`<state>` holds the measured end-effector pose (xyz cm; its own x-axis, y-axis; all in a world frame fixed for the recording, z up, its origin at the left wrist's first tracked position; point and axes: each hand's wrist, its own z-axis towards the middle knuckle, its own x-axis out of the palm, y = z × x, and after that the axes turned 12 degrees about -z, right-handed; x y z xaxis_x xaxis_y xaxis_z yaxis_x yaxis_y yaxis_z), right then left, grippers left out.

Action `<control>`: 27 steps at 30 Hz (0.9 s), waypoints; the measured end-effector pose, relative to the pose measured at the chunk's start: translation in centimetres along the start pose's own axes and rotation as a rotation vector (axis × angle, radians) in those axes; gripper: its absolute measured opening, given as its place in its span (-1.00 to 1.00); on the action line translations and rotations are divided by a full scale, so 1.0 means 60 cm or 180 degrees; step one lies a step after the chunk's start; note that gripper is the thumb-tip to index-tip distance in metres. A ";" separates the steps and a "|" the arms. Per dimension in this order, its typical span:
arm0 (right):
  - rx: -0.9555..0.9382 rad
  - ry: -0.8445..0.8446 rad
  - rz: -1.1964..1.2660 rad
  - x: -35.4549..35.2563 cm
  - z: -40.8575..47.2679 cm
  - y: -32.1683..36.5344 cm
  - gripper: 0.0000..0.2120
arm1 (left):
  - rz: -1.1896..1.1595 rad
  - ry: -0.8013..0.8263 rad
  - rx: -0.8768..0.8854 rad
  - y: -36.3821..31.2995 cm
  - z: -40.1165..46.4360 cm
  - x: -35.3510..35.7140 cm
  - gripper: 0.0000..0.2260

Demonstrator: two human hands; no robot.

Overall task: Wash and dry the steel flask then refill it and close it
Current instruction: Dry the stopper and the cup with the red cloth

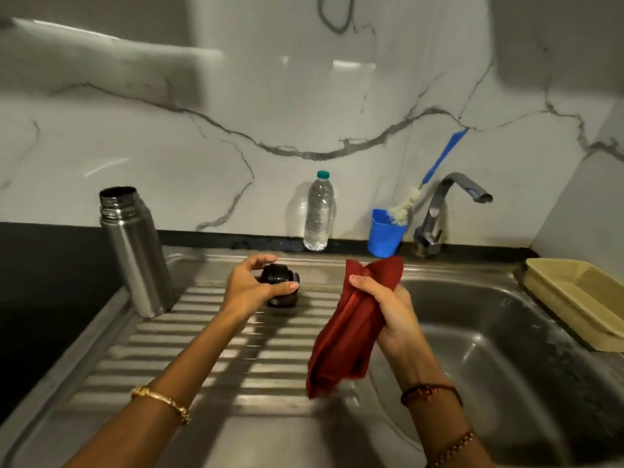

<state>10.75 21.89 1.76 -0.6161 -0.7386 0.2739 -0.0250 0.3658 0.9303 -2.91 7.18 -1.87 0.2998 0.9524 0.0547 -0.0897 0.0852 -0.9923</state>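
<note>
The steel flask [135, 251] stands upright with its mouth uncovered at the left back corner of the ribbed drainboard [189, 349]. Its black cap [278, 276] rests on the drainboard to the flask's right, and my left hand [251, 283] curls around it, thumb and fingers on its sides. My right hand [385, 309] grips a red cloth [344, 336] that hangs down over the divide between drainboard and sink basin [489, 349]. A clear plastic water bottle [318, 212] with a green cap stands against the back wall.
A blue cup [385, 236] holding a blue-handled bottle brush [439, 160] sits beside the steel tap [449, 204]. A beige plastic basket [580, 298] rests on the basin's right rim. Black countertop [50, 282] lies left of the flask.
</note>
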 end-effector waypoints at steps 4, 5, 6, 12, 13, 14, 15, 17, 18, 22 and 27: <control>-0.0204 0.0031 -0.0290 0.071 0.018 0.012 -0.70 | 0.0641 0.0089 0.0116 -0.038 0.037 -0.087 -0.55; -0.0217 0.0003 -0.0335 0.089 0.022 0.012 -0.71 | 0.0916 0.0143 0.0180 -0.045 0.043 -0.106 -0.55; -0.0255 -0.0036 -0.0414 0.103 0.026 0.013 -0.74 | 0.1234 0.0212 0.0266 -0.053 0.048 -0.121 -0.53; -0.0810 -0.0241 -0.1222 0.159 0.044 0.015 -0.83 | 0.3047 0.0829 0.0623 -0.048 0.068 -0.157 -0.43; -0.0889 -0.0276 -0.1364 0.162 0.049 0.014 -0.85 | 0.3261 0.0895 0.0651 -0.037 0.070 -0.159 -0.42; -0.0977 -0.0326 -0.1484 0.163 0.057 0.011 -0.89 | 0.3390 0.0925 0.0649 -0.025 0.073 -0.162 -0.43; -0.1068 -0.0406 -0.1594 0.165 0.063 0.010 -0.93 | 0.3434 0.0935 0.0638 -0.011 0.079 -0.167 -0.43; -0.1149 -0.0508 -0.1727 0.159 0.071 0.008 -0.89 | 0.3432 0.0904 0.0545 0.015 0.086 -0.174 -0.44; -0.1074 -0.0522 -0.1648 0.155 0.075 0.008 -0.91 | 0.3422 0.0873 0.0491 0.024 0.091 -0.176 -0.44; -0.0463 -0.0495 -0.1149 0.136 0.082 0.014 -0.89 | 0.3442 0.0790 0.0355 0.045 0.106 -0.176 -0.45; -0.0068 -0.0548 -0.0834 0.109 0.088 0.016 -0.70 | 0.3453 0.0847 0.0237 0.063 0.112 -0.177 -0.44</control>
<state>2.52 20.40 3.13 -0.7152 -0.6987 -0.0194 -0.1851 0.1626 0.9692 -12.81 -0.67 -5.46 0.2211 0.4408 -0.8699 -0.4808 -0.7268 -0.4905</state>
